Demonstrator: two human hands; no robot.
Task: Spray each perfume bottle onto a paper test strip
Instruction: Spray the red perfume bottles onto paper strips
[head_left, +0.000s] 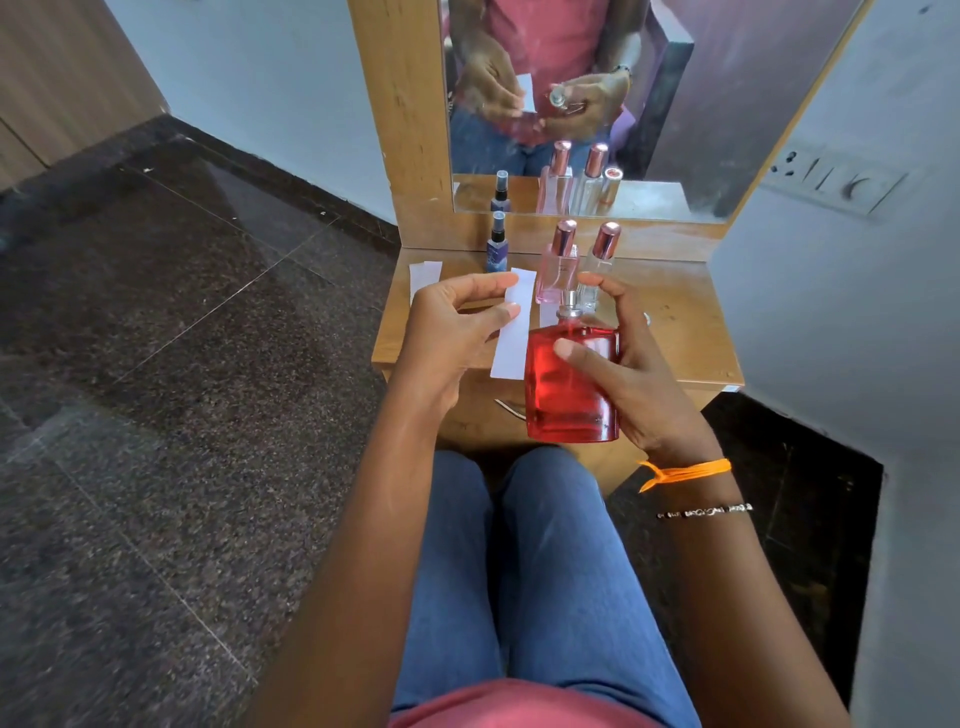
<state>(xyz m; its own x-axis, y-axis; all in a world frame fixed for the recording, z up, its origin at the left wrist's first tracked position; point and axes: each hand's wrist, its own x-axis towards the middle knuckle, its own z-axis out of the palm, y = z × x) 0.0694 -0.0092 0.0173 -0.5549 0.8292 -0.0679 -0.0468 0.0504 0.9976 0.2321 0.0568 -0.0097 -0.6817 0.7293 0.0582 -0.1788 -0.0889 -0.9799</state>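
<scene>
left hand (457, 327) pinches paper strip (514, 325); right hand (623, 374) grips red bottle (571, 387). risk: nozzle misaimed, spray misses strip.

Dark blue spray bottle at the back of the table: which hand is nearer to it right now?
Left. The left hand, pinching the paper strip, sits just in front of the dark blue spray bottle. The right hand, gripping the red perfume bottle, is farther off to the right.

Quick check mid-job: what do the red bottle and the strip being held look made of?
Red bottle: likely clear glass holding red liquid; glossy, see-through, with highlights. Its sprayer looks like shiny silver metal, possibly plated plastic. Test strip: matte white paper, thin and flat, no sheen.
</scene>
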